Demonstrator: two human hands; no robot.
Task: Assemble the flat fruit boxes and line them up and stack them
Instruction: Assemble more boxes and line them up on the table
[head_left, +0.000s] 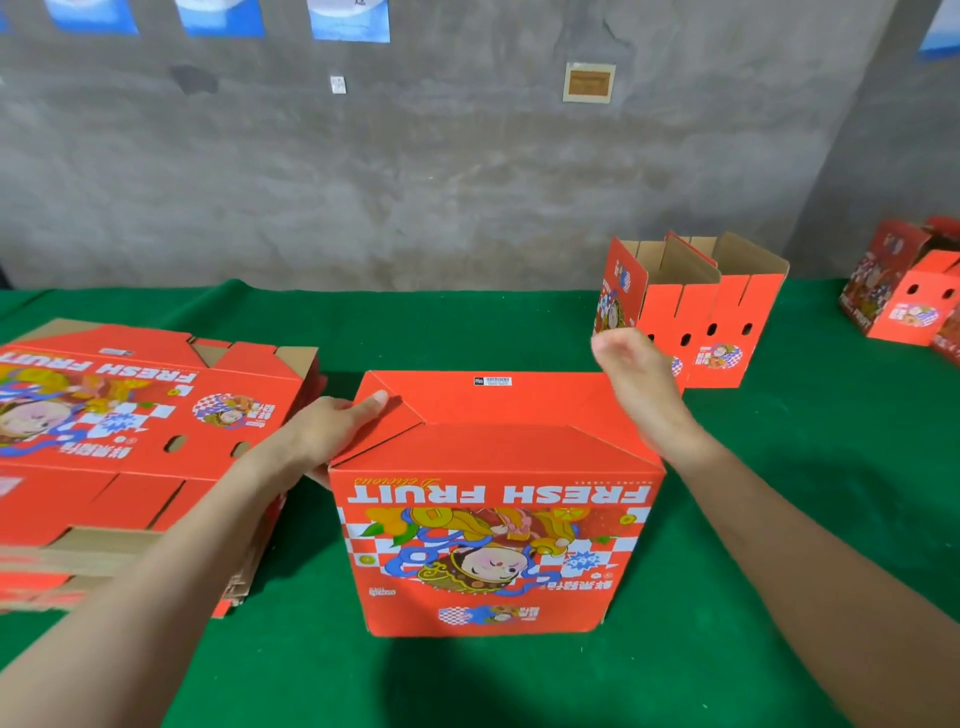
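A red "FRESH FRUIT" box stands upside down in the middle of the green table, its bottom flaps folded flat on top. My left hand grips the box's upper left corner, thumb lying on a folded flap. My right hand hovers just above the box's far right corner, fingers loose, holding nothing. A thick stack of flat unfolded boxes lies to the left, touching my left forearm. An assembled open-topped box stands behind my right hand.
More assembled red boxes sit at the table's far right edge. A grey concrete wall rises right behind the table. Green cloth covers the table between the boxes.
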